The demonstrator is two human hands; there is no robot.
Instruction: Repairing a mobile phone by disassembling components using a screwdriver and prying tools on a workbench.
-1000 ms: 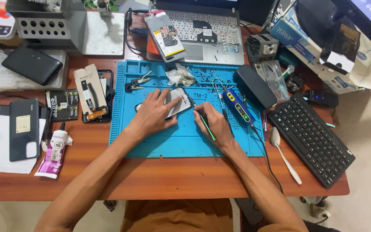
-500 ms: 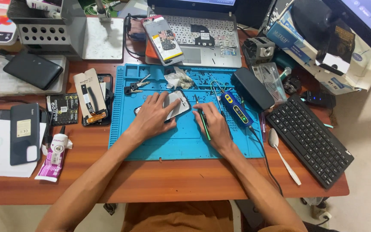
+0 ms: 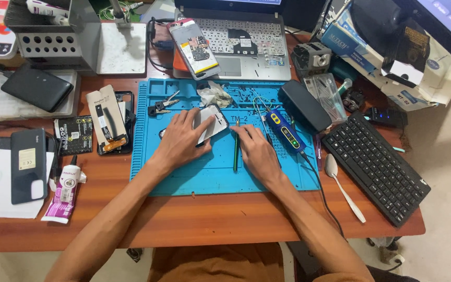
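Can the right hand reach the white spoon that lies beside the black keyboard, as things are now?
Probably yes. The spoon lies in the open on the wooden desk, just right of the right hand; only a thin black cable runs between them, and nothing covers it.
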